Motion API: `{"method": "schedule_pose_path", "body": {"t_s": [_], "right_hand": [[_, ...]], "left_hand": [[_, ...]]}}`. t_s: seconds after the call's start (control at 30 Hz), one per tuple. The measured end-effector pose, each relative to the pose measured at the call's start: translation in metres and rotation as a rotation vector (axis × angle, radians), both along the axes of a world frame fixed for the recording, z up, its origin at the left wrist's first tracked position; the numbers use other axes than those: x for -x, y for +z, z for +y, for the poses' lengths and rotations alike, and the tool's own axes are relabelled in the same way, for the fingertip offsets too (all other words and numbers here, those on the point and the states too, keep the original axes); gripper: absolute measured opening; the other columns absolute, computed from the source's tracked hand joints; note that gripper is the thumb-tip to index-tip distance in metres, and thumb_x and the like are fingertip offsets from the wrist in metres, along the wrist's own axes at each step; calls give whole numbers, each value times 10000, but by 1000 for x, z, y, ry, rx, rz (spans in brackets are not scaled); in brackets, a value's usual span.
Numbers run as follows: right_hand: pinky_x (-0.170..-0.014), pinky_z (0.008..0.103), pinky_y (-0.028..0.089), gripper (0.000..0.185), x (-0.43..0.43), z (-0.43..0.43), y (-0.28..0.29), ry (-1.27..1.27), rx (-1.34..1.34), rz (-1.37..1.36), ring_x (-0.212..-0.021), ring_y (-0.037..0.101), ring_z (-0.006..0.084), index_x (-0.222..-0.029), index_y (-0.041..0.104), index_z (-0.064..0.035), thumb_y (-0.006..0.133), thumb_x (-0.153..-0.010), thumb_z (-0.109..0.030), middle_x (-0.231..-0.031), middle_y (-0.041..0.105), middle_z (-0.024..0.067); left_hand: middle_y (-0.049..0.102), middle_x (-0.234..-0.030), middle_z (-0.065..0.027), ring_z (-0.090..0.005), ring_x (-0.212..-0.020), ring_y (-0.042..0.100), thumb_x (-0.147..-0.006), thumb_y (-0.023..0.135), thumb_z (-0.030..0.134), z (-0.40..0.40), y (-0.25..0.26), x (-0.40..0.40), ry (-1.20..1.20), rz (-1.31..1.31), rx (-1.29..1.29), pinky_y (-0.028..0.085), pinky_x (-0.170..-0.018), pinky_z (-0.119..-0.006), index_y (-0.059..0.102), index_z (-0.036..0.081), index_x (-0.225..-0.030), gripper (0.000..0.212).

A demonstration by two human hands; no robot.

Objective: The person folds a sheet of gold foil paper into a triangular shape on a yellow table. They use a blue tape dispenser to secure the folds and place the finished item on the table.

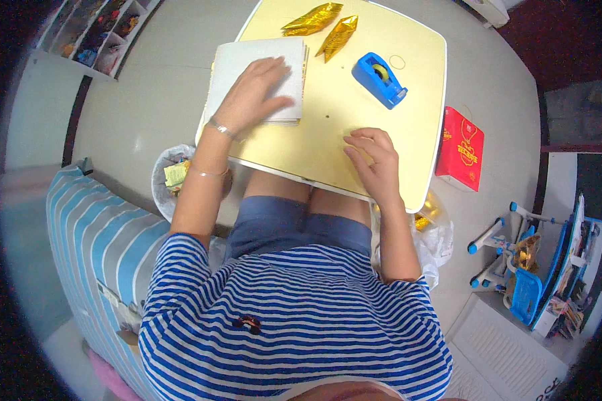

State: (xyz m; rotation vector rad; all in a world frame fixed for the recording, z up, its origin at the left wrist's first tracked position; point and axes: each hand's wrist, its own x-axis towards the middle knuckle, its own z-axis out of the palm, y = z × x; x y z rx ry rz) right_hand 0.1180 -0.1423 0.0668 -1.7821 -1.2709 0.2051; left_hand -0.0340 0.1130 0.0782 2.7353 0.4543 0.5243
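My left hand (253, 95) is over a stack of square white paper sheets (231, 57) at the left of a pale yellow table (311, 155); its fingers are slightly apart and nothing is in its grip. Above the table's near right part is my right hand (373, 155), fingers loosely curled and holding nothing I can see. Beyond it stands a blue tape dispenser (373, 82) with a roll of tape in it, beside a thin rubber band (397, 62). Two folded gold foil pieces (312, 20) (338, 37) lie at the table's far edge.
A lined waste bin (160, 175) stands on the floor left of the table. On the right are a red paper bag (461, 150) and a clear plastic bag (434, 245) near gold foil. A striped bed or sofa (105, 235) is at my left, a blue and white folding frame (521, 265) at the right.
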Motion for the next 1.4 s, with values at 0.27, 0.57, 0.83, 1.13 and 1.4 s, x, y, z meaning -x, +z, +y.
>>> {"method": "schedule_pose_path", "body": {"t_s": [0.27,0.57,0.83,1.13,1.4], "right_hand": [[-1020,407,452,341,10,91,-14,156,147,-308,-1184,573,309,-1084,711,-52,779,-753,-100,-1217,659,104],[-1016,421,451,371,11,92,6,155,119,-305,-1159,585,315,-1100,701,-68,723,-730,-47,-1182,663,121],[-973,419,499,342,-18,-40,-4,123,125,-235,-1083,656,307,-999,737,-70,607,-713,62,-1095,715,110],[-722,330,530,154,-21,-104,-22,-223,329,233,-789,685,242,-952,715,9,668,-903,-129,-808,696,124],[-642,423,526,436,-6,-51,-32,-613,259,-34,-667,659,309,-1283,570,-108,692,-866,-134,-769,664,147]], "left_hand": [[553,-1379,-188,-325,-1323,490,-739,796,182,14,-8,53,-80,103,84,411,-1096,-400,614,9,-1255,574],[722,-1045,-102,-278,-932,697,-862,666,190,8,5,48,-109,18,68,563,-818,-388,720,61,-1026,216],[689,-922,-88,-271,-865,672,-825,647,166,-109,-14,27,-359,-140,-80,544,-765,-389,677,78,-956,161],[679,-870,-185,-387,-799,673,-869,668,210,-143,-34,15,53,31,604,549,-726,-450,606,56,-1068,260],[665,-1075,-187,-375,-846,683,-864,686,204,-154,-50,-33,405,16,335,549,-680,-457,498,92,-1281,472]]}}
